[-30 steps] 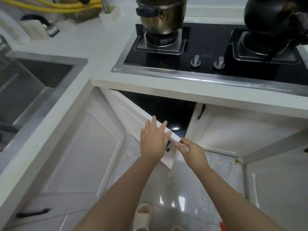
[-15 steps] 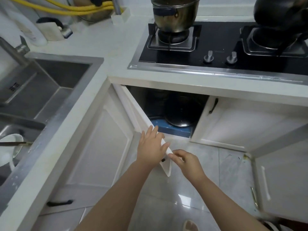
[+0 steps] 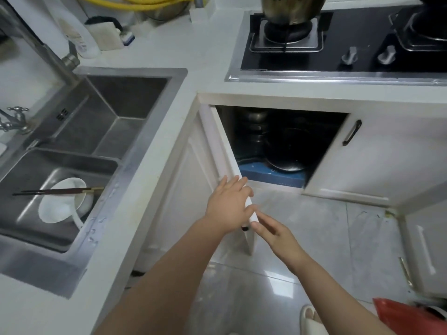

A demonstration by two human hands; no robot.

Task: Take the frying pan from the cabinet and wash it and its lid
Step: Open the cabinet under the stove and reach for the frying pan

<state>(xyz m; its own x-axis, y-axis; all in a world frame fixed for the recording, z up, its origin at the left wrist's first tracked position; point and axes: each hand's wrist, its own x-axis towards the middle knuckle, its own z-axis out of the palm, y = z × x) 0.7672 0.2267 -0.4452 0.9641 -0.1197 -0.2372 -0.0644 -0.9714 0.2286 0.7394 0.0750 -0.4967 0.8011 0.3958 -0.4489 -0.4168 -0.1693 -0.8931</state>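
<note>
No text can be read anywhere in the frame. The white bottle (image 3: 79, 42) at upper left bears a label (too blurred to make out), and the blue box (image 3: 271, 176) inside the open cabinet shows only faint illegible marks.

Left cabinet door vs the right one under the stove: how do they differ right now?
The left door is swung wide open, seen nearly edge-on; the right door is angled only partly out.
The left hand rests on the left door's edge and the right hand is beside it; nothing touches the right door.
The right door's black handle shows fully; the left door's is mostly hidden.
Both are white panelled doors flanking the same dark compartment.
</note>
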